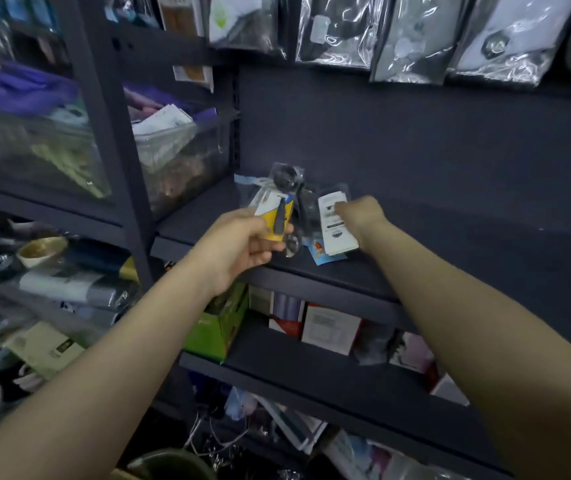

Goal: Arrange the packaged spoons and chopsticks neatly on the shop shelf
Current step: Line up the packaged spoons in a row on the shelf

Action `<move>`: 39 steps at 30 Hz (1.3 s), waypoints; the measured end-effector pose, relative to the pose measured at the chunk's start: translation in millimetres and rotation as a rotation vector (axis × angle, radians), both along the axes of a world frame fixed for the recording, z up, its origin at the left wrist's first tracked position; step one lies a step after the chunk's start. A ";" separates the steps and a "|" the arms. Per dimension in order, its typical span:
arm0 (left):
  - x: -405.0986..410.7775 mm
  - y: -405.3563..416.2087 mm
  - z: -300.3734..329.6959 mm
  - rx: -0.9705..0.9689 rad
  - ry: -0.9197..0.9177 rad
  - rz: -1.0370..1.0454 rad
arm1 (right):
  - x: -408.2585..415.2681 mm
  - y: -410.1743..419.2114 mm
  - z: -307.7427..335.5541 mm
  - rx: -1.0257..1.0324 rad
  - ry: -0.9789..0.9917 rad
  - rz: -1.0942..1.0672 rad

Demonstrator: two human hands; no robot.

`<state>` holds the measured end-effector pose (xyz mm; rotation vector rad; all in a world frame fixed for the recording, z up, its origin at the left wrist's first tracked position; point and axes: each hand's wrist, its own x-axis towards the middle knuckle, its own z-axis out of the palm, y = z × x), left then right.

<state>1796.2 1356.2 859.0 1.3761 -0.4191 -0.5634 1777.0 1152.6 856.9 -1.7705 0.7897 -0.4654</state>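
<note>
A small heap of clear-wrapped utensil packets lies on the dark shelf (450, 258) at its left end. My left hand (242, 244) grips a packet with a yellow card (278, 220) at the heap's near left. My right hand (360, 216) has its fingers curled onto a packet with a white label card (336, 233) on the heap's right side. Between the two lies a clear packet with a dark round spoon bowl (287, 178), and a blue-printed packet (322, 256) pokes out underneath.
Glossy bagged goods (412, 32) hang above the shelf. A clear bin of packets (176, 157) stands to the left behind a dark upright post (110, 133). Boxes (329, 327) and a green carton (218, 330) sit on the shelf below. The shelf stretches bare to the right.
</note>
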 end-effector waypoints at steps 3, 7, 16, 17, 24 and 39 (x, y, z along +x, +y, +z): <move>8.6 -15.8 -2.7 0.233 -0.234 0.026 | 6.5 -6.9 -2.2 -0.026 0.006 -0.006; 18.6 -41.4 -7.3 0.308 -0.377 0.126 | -2.2 -18.2 -10.2 -0.274 0.123 0.077; 40.4 -74.3 -26.6 1.100 -1.079 0.251 | -55.9 -9.4 3.0 -0.714 -0.084 0.325; 41.5 -72.3 -27.9 1.080 -1.048 0.211 | -59.2 -4.6 4.5 -0.725 -0.086 0.367; 16.9 14.7 -51.1 0.490 -1.332 0.439 | -74.5 65.4 -1.7 -0.744 -0.236 0.577; 8.6 317.0 -353.4 1.079 -0.524 0.014 | -6.0 288.1 -367.6 -0.177 0.705 1.074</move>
